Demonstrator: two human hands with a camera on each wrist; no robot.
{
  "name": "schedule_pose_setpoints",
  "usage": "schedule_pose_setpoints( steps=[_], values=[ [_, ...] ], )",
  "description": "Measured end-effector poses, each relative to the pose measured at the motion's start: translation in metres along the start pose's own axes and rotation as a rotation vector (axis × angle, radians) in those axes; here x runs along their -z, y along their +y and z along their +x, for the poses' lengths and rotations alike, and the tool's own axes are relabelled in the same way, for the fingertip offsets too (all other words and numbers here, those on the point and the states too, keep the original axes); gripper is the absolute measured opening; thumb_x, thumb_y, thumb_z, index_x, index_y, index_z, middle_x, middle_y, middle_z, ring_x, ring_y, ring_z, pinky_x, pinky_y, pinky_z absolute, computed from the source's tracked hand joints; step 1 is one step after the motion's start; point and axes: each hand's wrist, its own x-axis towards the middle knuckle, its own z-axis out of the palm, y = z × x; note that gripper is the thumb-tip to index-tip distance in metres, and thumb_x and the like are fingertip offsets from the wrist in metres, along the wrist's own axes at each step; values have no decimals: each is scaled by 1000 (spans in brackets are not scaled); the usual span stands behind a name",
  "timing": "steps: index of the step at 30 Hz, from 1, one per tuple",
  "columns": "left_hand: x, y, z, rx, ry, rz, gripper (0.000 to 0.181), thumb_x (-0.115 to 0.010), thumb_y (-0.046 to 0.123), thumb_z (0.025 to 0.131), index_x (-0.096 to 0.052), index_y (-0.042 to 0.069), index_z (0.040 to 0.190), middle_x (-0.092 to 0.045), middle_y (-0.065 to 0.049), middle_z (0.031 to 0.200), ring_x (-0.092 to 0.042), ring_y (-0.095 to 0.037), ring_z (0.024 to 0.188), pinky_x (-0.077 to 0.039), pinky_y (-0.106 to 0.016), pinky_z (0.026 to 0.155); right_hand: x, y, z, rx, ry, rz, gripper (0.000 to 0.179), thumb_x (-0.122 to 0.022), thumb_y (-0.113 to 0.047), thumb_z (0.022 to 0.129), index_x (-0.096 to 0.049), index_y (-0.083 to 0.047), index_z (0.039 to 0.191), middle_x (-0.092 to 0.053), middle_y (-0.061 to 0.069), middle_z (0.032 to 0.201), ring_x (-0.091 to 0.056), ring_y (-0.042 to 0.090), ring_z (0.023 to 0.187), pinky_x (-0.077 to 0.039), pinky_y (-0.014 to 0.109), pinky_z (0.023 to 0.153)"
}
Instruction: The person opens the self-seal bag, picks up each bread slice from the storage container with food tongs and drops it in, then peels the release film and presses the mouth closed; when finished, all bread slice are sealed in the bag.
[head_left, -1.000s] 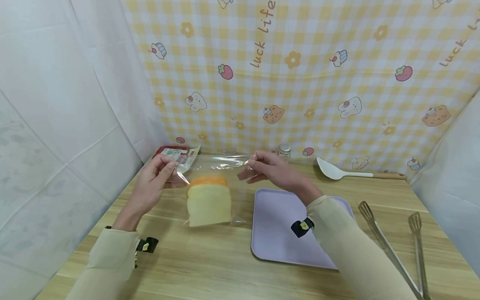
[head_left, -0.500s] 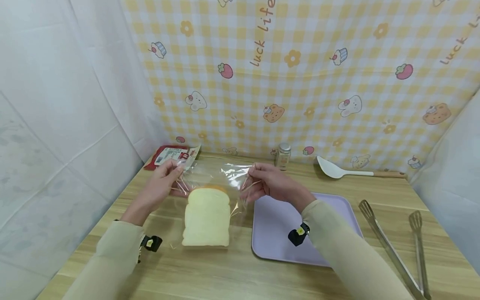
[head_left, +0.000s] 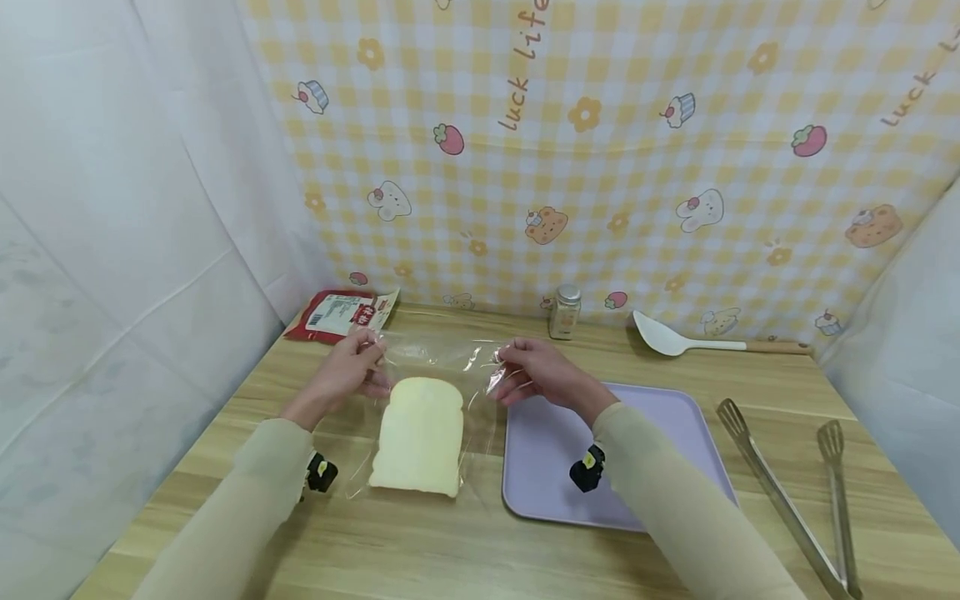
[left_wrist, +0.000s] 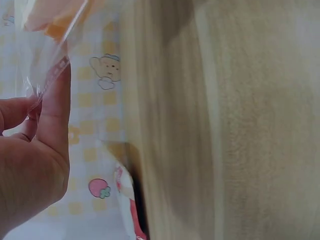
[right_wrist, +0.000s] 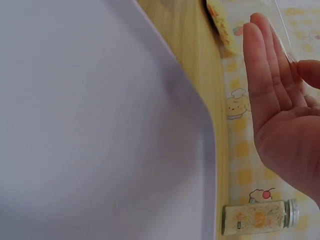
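Note:
A clear plastic bag (head_left: 431,354) with a slice of bread (head_left: 420,433) inside is stretched between both hands. My left hand (head_left: 347,367) pinches its upper left corner between thumb and fingers, and the left wrist view shows the film (left_wrist: 37,75) creased at that pinch. At the upper right corner, my right hand (head_left: 546,371) pinches the film with thumb and forefinger, its other fingers fairly straight. The bread's pale flat face is turned toward the head camera. Whether the bag's bottom touches the table is hard to tell.
A lilac tray (head_left: 555,492) lies right of the bag, under the right forearm. Behind stand a red-and-white packet (head_left: 333,315) and a seasoning jar (head_left: 566,312). Rightward are a white ladle (head_left: 663,337) with a wooden handle and metal tongs (head_left: 780,500) on the wooden table (head_left: 420,550).
Both hands have come lower and slightly nearer, the left also moving right. The bag has tilted, so the bread's face shows more fully and its top crust less. Both corners stay gripped.

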Motion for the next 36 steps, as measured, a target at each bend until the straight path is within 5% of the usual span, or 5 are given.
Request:
schedule_pose_setpoints(
  steps=[16,30,36],
  values=[
    [6,-21,21,76,-50,30,27,-45,17,115,-51,-7,127,-56,-2,92,-74,-15,73,-64,-30,68,8,16,13,-35,89,-65,32,-64,-14,106,-67,12,125,-76,4,79,-74,12,68,-60,26,61],
    [5,-31,32,84,-32,88,46,-58,4,107,-46,-10,149,-73,-14,102,-71,-12,74,-61,-25,68,7,24,23,-49,176,-95,19,-62,-3,102,-71,13,107,-72,5,74,-67,9,54,-57,23,53],
    [8,-29,39,126,-50,154,44,-56,-2,106,-43,-13,147,-74,-18,103,-68,-11,70,-59,-25,63,3,23,31,-51,245,-227,12,-70,-4,97,-75,6,92,-69,4,64,-60,7,47,-51,21,48]
  ],
)
